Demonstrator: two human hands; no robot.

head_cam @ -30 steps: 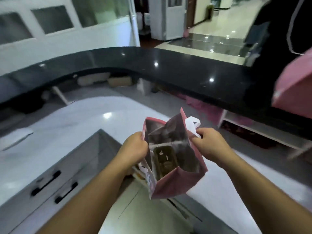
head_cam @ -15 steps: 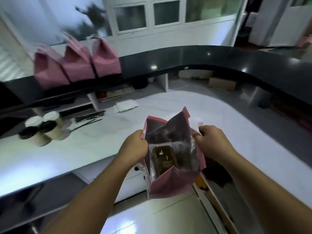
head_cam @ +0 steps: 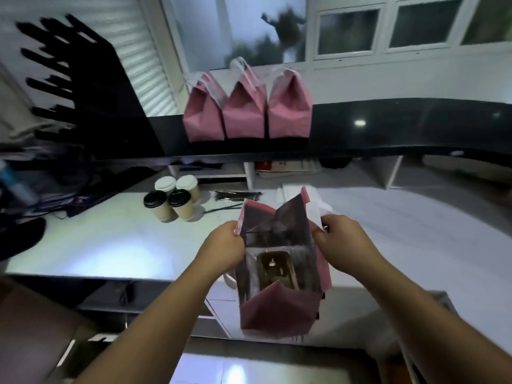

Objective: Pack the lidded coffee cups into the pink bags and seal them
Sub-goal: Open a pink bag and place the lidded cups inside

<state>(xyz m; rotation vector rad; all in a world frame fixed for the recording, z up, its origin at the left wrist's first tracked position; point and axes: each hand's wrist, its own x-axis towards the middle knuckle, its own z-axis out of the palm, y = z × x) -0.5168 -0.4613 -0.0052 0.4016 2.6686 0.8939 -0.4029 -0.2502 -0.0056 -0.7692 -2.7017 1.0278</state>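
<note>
Step in hand: opening a pink bag to take cups; nothing packed in it yet, as far as the view down its mouth shows.
Left hand: its grip is clamped on the bag's left top edge, fingers curled round the paper.
Right hand: its grip is pinched on the right top edge, together with a white handle that sticks up just above the knuckles.
Bag: hangs between the two grips, held in the air over the near edge of the tabletop, mouth spread wide. A brown insert lies at the bottom; whether it is a cup holder cannot be told for sure.
Cups: four lidded ones, two with black lids and two with white, stand in a tight cluster on the tabletop, beyond and to the left of the left grip, well apart from the bag.
Ties: a bundle of thin black strips lies just beyond the grips, right of the cups; probably for sealing.
Sealed bags: three stand touching in a row on the black ledge far beyond both grips, so that part looks done.
Next move, as a judgement: set the bag upright on the tabletop near the cups so that it stands open by itself, free one hand, then lower cups in upright, one at a time, into the insert.
Care needed: the mouth must stay spread, or a lid may catch on the paper.
</note>
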